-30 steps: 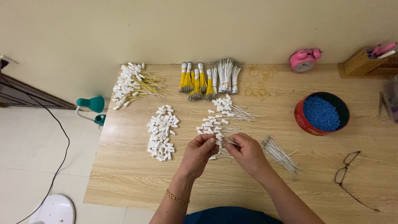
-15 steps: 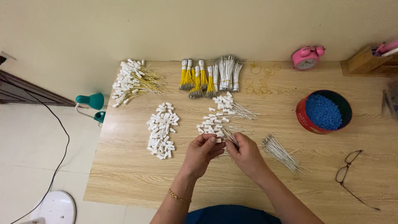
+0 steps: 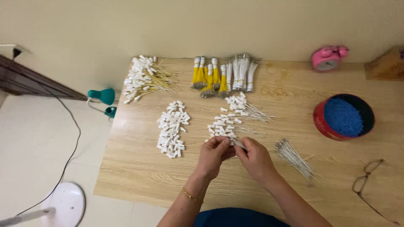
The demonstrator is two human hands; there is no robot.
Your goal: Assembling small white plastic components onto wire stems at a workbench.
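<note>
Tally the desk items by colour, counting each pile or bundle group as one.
White: 5, tag pile, yellow-wire tag pile, two wired-tag piles, wire bundle
Yellow: 1, bundles
Pink: 1, clock
Red: 1, tin
Total: 8

I took it for a home room: a wooden worktop (image 3: pixel 139 168) against a plain wall, pink alarm clock (image 3: pixel 329 58), glasses (image 3: pixel 367 180), teal lamp (image 3: pixel 103 96).

Honestly can't make out what sits between the fingertips of the left hand (image 3: pixel 213 153) and right hand (image 3: pixel 254 157), it's too thin and mostly covered. The wooden block (image 3: pixel 388 65) gets chopped by the right edge, the white fan base (image 3: pixel 63 206) by the bottom. The glasses (image 3: pixel 370 185) look blurry.
</note>
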